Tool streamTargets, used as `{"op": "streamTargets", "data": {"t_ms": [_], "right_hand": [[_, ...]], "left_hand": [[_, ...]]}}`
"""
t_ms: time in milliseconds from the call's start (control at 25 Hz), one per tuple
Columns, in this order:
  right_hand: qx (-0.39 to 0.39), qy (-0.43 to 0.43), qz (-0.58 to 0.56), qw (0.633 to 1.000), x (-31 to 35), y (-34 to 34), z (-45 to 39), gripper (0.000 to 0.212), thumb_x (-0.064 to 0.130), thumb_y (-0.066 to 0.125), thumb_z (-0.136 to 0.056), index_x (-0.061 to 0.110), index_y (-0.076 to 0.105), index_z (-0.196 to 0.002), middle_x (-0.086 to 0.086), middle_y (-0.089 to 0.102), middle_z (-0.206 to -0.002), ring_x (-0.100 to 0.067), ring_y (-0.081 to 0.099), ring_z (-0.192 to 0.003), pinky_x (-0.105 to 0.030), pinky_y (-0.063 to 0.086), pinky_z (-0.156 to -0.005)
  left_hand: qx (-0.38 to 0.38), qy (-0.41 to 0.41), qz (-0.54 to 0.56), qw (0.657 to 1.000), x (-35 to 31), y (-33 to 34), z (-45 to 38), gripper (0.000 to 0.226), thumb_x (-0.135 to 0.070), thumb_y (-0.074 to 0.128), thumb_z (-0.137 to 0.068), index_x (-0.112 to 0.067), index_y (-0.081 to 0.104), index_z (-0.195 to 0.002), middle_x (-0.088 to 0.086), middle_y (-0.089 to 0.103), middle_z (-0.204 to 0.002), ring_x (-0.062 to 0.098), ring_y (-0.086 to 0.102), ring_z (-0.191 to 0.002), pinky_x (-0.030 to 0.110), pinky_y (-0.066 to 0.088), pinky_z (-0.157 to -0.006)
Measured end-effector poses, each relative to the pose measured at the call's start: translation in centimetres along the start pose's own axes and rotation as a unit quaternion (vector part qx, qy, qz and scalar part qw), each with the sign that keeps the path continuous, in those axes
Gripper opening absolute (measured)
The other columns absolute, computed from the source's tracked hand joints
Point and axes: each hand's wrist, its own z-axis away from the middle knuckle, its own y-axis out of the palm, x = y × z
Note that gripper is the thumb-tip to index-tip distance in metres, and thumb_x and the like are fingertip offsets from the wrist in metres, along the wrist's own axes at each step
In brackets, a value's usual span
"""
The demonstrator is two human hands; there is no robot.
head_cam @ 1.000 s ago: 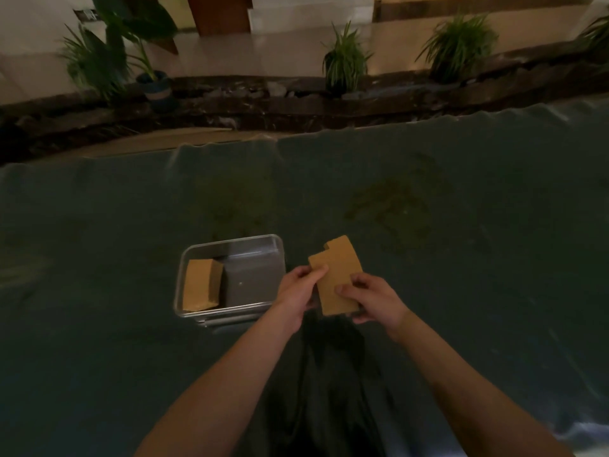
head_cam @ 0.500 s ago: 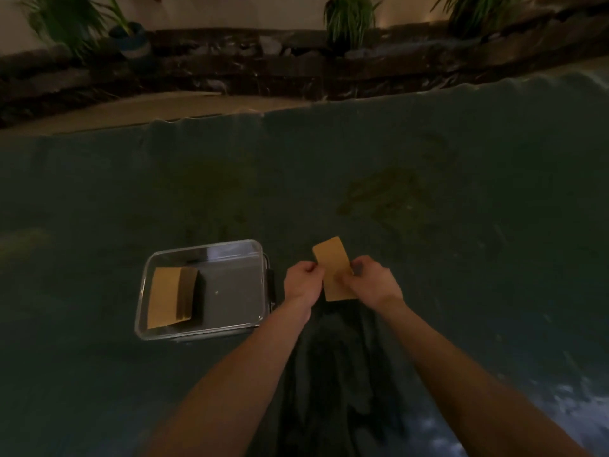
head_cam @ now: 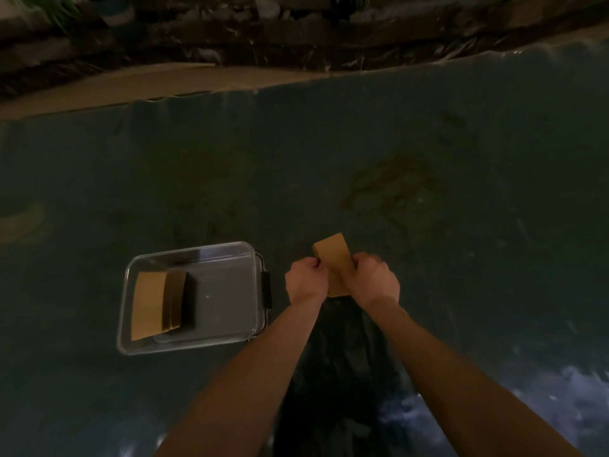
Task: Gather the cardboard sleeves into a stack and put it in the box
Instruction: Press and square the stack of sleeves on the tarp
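Observation:
A squared-up stack of brown cardboard sleeves (head_cam: 334,262) is pinched between my left hand (head_cam: 306,280) and my right hand (head_cam: 374,280), one hand on each long side, just above the dark green cloth. To the left stands a clear plastic box (head_cam: 230,255) with a dark latch on its right wall. Inside its left half lies another stack of cardboard sleeves (head_cam: 150,305), leaning slightly. My hands are about one hand's width right of the box.
The dark green cloth (head_cam: 428,159) covers the whole table, with a faint stain right of centre. The table's far edge runs along a tan floor strip (head_cam: 131,84) and a dark stone ledge (head_cam: 296,37) with plants behind. A dark fold lies between my forearms.
The offset sleeves have been squared into one neat stack, both hands now gripping its sides. The camera has tilted down, so the box and hands sit lower and the plants left the view.

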Motion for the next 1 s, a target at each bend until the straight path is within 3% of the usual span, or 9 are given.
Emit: {"op": "streamTargets", "data": {"t_ms": [120,320,440,520,680,840,920,1000], "right_hand": [[-0.004,0.001,-0.016,1.0,-0.3,0.5,-0.2,0.031,0.035,0.056,-0.091,0.015,0.065,-0.113,-0.008,0.059,-0.118,-0.03,0.061,-0.1,-0.041,0.054,-0.078],[0.06,0.053,-0.098,0.992,-0.6,1.0,-1.5,0.055,0.037,0.061,-0.088,0.01,0.05,-0.135,-0.013,0.053,-0.131,-0.032,0.056,-0.113,-0.042,0.051,-0.089],[0.113,0.066,-0.108,0.985,-0.4,1.0,-2.7,0.055,0.039,0.06,-0.089,0.009,0.051,-0.134,-0.015,0.056,-0.131,-0.029,0.058,-0.106,-0.036,0.05,-0.079],[0.139,0.079,-0.132,0.978,0.0,1.0,-3.3,0.049,0.041,0.061,-0.088,0.01,0.056,-0.125,-0.015,0.061,-0.125,-0.026,0.057,-0.097,-0.031,0.042,-0.07],[0.177,0.142,-0.217,0.949,0.1,1.5,-3.5,0.066,0.037,0.07,-0.083,0.009,0.045,-0.137,-0.014,0.051,-0.135,-0.03,0.053,-0.116,-0.034,0.042,-0.078],[0.186,0.122,-0.238,0.945,0.3,1.4,-2.3,0.068,0.033,0.073,-0.078,0.01,0.041,-0.133,-0.009,0.036,-0.13,-0.025,0.047,-0.108,-0.039,0.047,-0.087],[0.155,0.072,-0.201,0.964,0.5,1.4,-0.8,0.067,0.035,0.071,-0.078,0.012,0.036,-0.13,-0.007,0.034,-0.122,-0.024,0.047,-0.103,-0.041,0.048,-0.087],[0.126,0.024,-0.194,0.973,0.6,1.8,1.6,0.061,0.037,0.073,-0.076,0.019,0.03,-0.116,-0.005,0.045,-0.113,-0.022,0.055,-0.095,-0.041,0.052,-0.079]], "left_hand": [[-0.001,-0.014,-0.005,1.0,0.1,0.2,-0.1,0.018,-0.027,0.057,-0.096,-0.018,0.072,-0.09,0.0,0.07,-0.092,0.01,0.056,-0.072,0.02,0.034,-0.052],[0.004,-0.03,0.031,0.999,-0.1,0.3,-0.7,0.029,-0.03,0.058,-0.095,-0.011,0.068,-0.114,0.01,0.069,-0.112,0.023,0.066,-0.099,0.027,0.046,-0.066],[0.016,-0.053,0.017,0.998,-0.6,0.8,-1.0,0.034,-0.032,0.056,-0.097,-0.007,0.065,-0.118,0.014,0.067,-0.117,0.028,0.065,-0.106,0.035,0.051,-0.075],[0.026,-0.07,0.022,0.997,-1.0,1.0,-1.0,0.031,-0.031,0.056,-0.097,-0.007,0.067,-0.112,0.013,0.068,-0.113,0.026,0.065,-0.099,0.032,0.046,-0.068],[0.056,-0.094,0.09,0.99,-0.5,0.3,-1.4,0.022,-0.03,0.057,-0.094,-0.012,0.069,-0.098,0.008,0.067,-0.097,0.015,0.056,-0.074,0.026,0.041,-0.056],[0.117,-0.115,0.25,0.954,0.8,-0.7,-0.1,0.013,-0.024,0.056,-0.096,-0.021,0.069,-0.093,0.008,0.069,-0.105,0.021,0.064,-0.097,0.039,0.056,-0.088],[0.142,-0.123,0.308,0.933,1.6,-1.0,1.5,0.017,-0.022,0.054,-0.098,-0.02,0.07,-0.095,0.011,0.07,-0.11,0.024,0.066,-0.105,0.039,0.056,-0.091],[0.15,-0.115,0.349,0.918,2.5,-1.3,3.3,0.022,-0.02,0.05,-0.098,-0.018,0.072,-0.103,0.01,0.071,-0.114,0.023,0.066,-0.108,0.042,0.054,-0.097]]}}
